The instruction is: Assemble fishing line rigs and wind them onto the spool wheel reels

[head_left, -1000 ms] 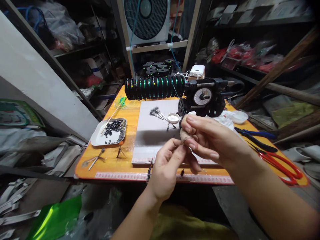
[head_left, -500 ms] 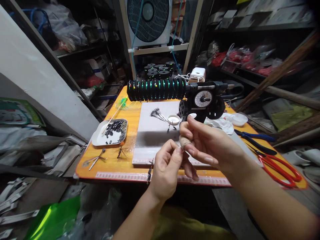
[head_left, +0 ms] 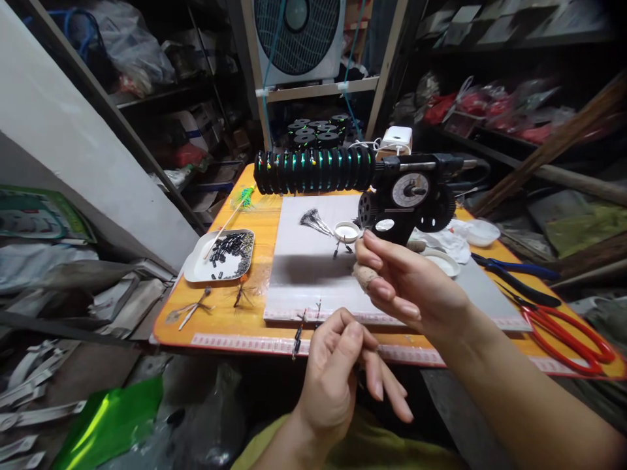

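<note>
My left hand (head_left: pixel 336 369) is above the front edge of the table, thumb pressed to the index finger and the other fingers stretched out loosely. My right hand (head_left: pixel 409 277) is higher and to the right, thumb and index fingertip together, with a beige wrap (head_left: pixel 364 277) round one finger. Whatever either pinch holds is too thin or hidden to make out. Past my right hand lie a small round white dish (head_left: pixel 347 231) and a bundle of dark-tipped white stems (head_left: pixel 315 220) on a pale board (head_left: pixel 313 287). A small black piece (head_left: pixel 298 336) lies at the board's front edge.
A black geared machine with a dial (head_left: pixel 409 189) carries a ribbed roller (head_left: pixel 313 171) across the back. At left stands a white tray (head_left: pixel 194 264) of black and metal bits. Red-handled scissors (head_left: pixel 568 336) and blue-handled pliers (head_left: pixel 526 266) lie at right. A measuring tape (head_left: pixel 235 342) runs along the front edge.
My hands have moved apart: the left has dropped towards me and its lower fingers have stretched out, while the right stays raised. The view has shifted slightly.
</note>
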`<action>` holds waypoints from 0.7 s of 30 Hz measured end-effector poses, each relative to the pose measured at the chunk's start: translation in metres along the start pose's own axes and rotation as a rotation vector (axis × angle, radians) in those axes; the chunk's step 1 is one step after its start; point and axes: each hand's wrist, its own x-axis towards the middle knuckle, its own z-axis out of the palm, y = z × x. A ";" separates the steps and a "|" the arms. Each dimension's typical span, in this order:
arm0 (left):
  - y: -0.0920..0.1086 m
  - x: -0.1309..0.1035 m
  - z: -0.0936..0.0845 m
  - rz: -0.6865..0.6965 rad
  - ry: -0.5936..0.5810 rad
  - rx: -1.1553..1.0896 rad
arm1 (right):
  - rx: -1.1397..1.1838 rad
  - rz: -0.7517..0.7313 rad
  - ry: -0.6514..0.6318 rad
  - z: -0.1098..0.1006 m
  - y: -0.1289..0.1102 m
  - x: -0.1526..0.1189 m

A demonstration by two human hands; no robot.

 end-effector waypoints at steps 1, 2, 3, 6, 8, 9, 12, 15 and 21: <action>-0.001 -0.002 0.000 -0.011 0.004 -0.020 | -0.001 -0.001 -0.003 -0.001 0.000 0.000; -0.002 -0.005 0.000 -0.021 0.008 -0.037 | -0.004 -0.001 -0.005 -0.001 0.001 0.000; -0.003 -0.006 0.000 -0.030 0.015 -0.050 | -0.007 -0.003 -0.006 -0.002 0.001 0.000; -0.003 -0.011 0.001 -0.051 0.035 -0.070 | -0.017 -0.004 -0.004 -0.003 0.002 0.001; -0.004 -0.013 0.002 -0.064 0.039 -0.084 | -0.018 -0.003 -0.005 -0.003 0.002 0.001; -0.004 -0.014 0.003 -0.068 0.037 -0.096 | -0.017 -0.003 -0.007 -0.003 0.002 0.002; -0.006 -0.015 0.005 -0.059 0.033 -0.132 | -0.015 -0.006 -0.014 -0.003 0.003 0.002; -0.007 -0.015 0.006 -0.057 0.036 -0.154 | -0.004 -0.005 -0.012 -0.004 0.003 0.001; -0.007 -0.016 0.006 -0.062 0.067 -0.132 | -0.005 -0.005 -0.015 -0.004 0.004 0.001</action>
